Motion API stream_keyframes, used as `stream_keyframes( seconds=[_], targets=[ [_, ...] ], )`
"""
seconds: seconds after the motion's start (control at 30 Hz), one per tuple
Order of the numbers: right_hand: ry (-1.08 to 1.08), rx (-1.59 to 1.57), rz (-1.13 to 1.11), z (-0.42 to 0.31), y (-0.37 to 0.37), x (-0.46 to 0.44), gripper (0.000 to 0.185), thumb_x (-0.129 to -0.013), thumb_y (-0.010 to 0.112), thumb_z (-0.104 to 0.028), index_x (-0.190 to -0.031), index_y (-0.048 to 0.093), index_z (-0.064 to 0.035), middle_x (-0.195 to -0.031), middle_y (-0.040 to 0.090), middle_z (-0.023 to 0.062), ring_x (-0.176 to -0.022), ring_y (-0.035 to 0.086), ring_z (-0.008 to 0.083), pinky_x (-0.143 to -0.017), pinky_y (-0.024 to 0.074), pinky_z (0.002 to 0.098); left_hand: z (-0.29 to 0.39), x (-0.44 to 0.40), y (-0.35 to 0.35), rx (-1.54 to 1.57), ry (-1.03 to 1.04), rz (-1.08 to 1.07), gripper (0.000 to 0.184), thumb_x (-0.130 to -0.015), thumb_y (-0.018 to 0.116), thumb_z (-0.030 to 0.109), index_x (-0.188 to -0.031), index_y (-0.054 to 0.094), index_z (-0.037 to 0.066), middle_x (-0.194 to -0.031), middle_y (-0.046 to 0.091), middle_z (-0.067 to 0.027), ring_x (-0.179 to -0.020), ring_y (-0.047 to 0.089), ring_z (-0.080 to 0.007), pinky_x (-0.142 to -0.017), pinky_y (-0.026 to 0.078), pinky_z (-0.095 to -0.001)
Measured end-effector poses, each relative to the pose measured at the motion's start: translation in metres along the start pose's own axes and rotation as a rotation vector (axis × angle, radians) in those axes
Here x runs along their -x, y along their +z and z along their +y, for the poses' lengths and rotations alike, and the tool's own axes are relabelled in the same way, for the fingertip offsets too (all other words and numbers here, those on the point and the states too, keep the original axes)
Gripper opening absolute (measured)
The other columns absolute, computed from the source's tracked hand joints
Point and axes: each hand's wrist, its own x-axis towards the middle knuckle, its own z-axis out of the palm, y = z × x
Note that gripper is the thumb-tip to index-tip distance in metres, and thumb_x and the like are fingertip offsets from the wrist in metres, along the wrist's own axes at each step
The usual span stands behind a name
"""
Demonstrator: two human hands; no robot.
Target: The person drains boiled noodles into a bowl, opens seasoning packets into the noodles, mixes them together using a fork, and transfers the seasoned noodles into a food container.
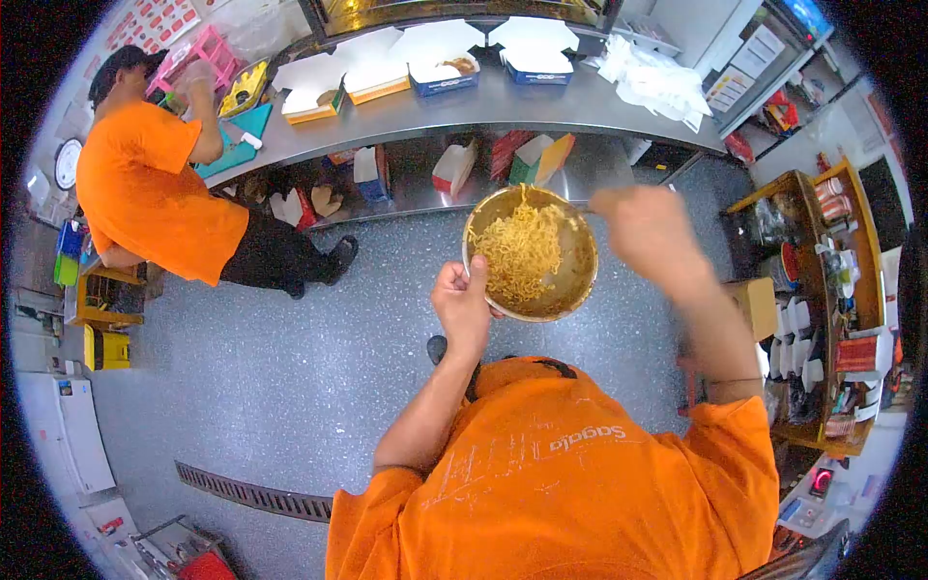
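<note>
My left hand (462,307) grips the near left edge of a round metal bowl (581,253), with the thumb over the rim. Inside, yellow-brown noodles (520,253) are heaped toward the left, and a few strands rise at the far rim. The bowl's inner wall is smeared with brown sauce. Just right of the bowl, my right hand (650,230) is closed like a fist and smeared by motion. Something thin seems to reach from it toward the bowl's rim, but the blur hides what it is.
Beyond the bowl runs a steel counter (406,121) with open cardboard food boxes (443,75) and white plastic bags (657,82). Folded boxes (454,166) fill the shelf below. A co-worker in an orange shirt (159,193) stands at the left. Wooden shelves (812,290) hold supplies at the right.
</note>
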Motion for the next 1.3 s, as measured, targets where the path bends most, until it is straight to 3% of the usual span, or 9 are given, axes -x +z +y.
stream_keyframes(
  seconds=[0.07, 0.2, 0.37, 0.43, 0.57, 0.8, 0.97, 1.13, 1.3],
  targets=[
    [0.023, -0.054, -0.047, -0.01, 0.092, -0.009, 0.016, -0.076, 0.055, -0.009, -0.087, 0.067, -0.0094, -0.079, 0.067, 0.0119, -0.073, 0.066, 0.0304, -0.065, 0.0536, 0.041, 0.005, -0.003, -0.002, -0.001, 0.006, -0.012, 0.03, -0.094, 0.059, 0.025, -0.073, 0.045, 0.008, -0.058, 0.055, -0.0036, -0.04, 0.052, -0.0108, -0.03, 0.043, -0.0271],
    [-0.341, -0.388, 0.056, -0.022, 0.075, 0.005, 0.023, -0.076, 0.055, -0.007, -0.095, 0.068, -0.0093, -0.085, 0.069, 0.0101, -0.077, 0.067, 0.0297, -0.066, 0.0537, 0.0399, 0.005, -0.016, -0.012, 0.001, -0.058, -0.009, 0.031, -0.093, 0.06, 0.025, -0.072, 0.044, 0.009, -0.057, 0.053, -0.0026, -0.039, 0.051, -0.0104, -0.03, 0.042, -0.0266],
    [-0.084, -0.276, 0.027, 0.008, 0.064, -0.023, 0.021, -0.079, 0.055, -0.006, -0.094, 0.07, -0.0102, -0.086, 0.069, 0.0097, -0.082, 0.066, 0.0293, -0.072, 0.0519, 0.0418, 0.005, -0.018, -0.013, -0.038, -0.056, -0.092, 0.032, -0.093, 0.061, 0.025, -0.071, 0.044, 0.009, -0.056, 0.052, -0.0014, -0.039, 0.05, -0.0099, -0.029, 0.041, -0.0261],
    [-0.331, -0.47, 0.029, 0.001, 0.089, -0.025, 0.02, -0.084, 0.053, -0.015, -0.093, 0.07, -0.0161, -0.085, 0.069, 0.0079, -0.079, 0.065, 0.0304, -0.07, 0.0513, 0.0444, 0.008, -0.022, -0.01, -0.03, -0.05, -0.112, 0.033, -0.092, 0.062, 0.024, -0.071, 0.042, 0.008, -0.055, 0.05, -0.0014, -0.039, 0.049, -0.0083, -0.029, 0.041, -0.0254],
    [-0.188, -0.491, -0.208, 0.006, 0.031, -0.01, 0.019, -0.082, 0.055, -0.008, -0.092, 0.071, -0.0113, -0.086, 0.069, 0.0085, -0.08, 0.066, 0.0313, -0.073, 0.0508, 0.0428, 0.012, -0.029, -0.017, 0.016, -0.104, -0.117, 0.032, -0.093, 0.061, 0.026, -0.072, 0.044, 0.01, -0.057, 0.052, -0.001, -0.039, 0.05, -0.0096, -0.029, 0.041, -0.0263],
    [0.099, -0.146, -0.137, -0.006, 0.022, -0.009, 0.023, -0.075, 0.055, -0.005, -0.091, 0.07, -0.0111, -0.081, 0.068, 0.0116, -0.08, 0.065, 0.0331, -0.074, 0.0517, 0.042, 0.022, -0.043, -0.027, -0.071, -0.053, -0.077, 0.034, -0.091, 0.063, 0.026, -0.071, 0.043, 0.009, -0.056, 0.051, -0.0013, -0.039, 0.049, -0.0085, -0.03, 0.041, -0.0254],
    [0.149, -0.668, -0.087, -0.058, 0.136, -0.028, 0.012, -0.082, 0.059, -0.011, -0.086, 0.07, -0.0088, -0.082, 0.068, 0.0181, -0.075, 0.066, 0.0332, -0.067, 0.051, 0.0442, 0.019, -0.053, -0.028, -0.117, -0.007, -0.066, 0.036, -0.091, 0.065, 0.025, -0.069, 0.041, 0.008, -0.056, 0.051, -0.0021, -0.039, 0.049, -0.0077, -0.03, 0.041, -0.0247],
    [0.524, -1.394, -0.27, -0.046, 0.134, -0.035, 0.017, -0.09, 0.058, -0.016, -0.088, 0.07, -0.0046, -0.071, 0.066, 0.0026, -0.057, 0.053, 0.0099, -0.052, 0.0405, 0.0267, 0.016, -0.057, -0.045, -0.116, -0.042, -0.015, 0.032, -0.092, 0.062, 0.026, -0.073, 0.044, 0.008, -0.057, 0.053, -0.0025, -0.04, 0.051, -0.0097, -0.03, 0.042, -0.0259],
    [0.563, -1.54, -0.234, -0.016, 0.091, -0.042, 0.016, -0.091, 0.057, -0.016, -0.092, 0.069, -0.0041, -0.061, 0.051, -0.0052, -0.051, 0.036, 0.004, -0.045, 0.0259, 0.0211, 0.025, -0.066, -0.054, -0.007, -0.003, -0.005, 0.03, -0.094, 0.059, 0.026, -0.075, 0.045, 0.008, -0.058, 0.055, -0.0034, -0.04, 0.051, -0.0099, -0.031, 0.043, -0.0258]
  ],
)
